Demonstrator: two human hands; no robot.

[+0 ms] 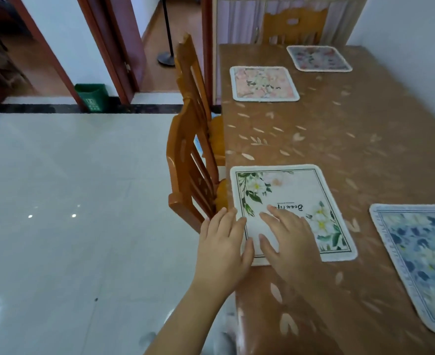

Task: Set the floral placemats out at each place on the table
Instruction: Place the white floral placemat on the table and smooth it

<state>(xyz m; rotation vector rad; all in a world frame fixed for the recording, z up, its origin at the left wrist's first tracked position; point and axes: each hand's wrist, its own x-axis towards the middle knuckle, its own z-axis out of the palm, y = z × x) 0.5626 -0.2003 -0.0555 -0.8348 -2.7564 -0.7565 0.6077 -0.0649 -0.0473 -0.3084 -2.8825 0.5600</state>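
Four placemats lie on the table (339, 139): a dark floral mat (319, 58) at twelve o'clock, a pink mat (264, 83) at eleven, a blue mat (421, 257) at three, and a white floral mat (293, 198) at the near left edge. The left hand (222, 245) and right hand (286, 235) rest flat and open on that white mat's near left corner, pressing, not gripping. The task looks nearly done; only squaring this mat seems left, though places outside the view cannot be judged.

Four placemats lie flat: a white one with green leaves (295, 198) at lower centre, a blue floral one (421, 257) at lower right, a pink one (263, 83) at upper centre, a darker pink one (319, 58) farthest up.
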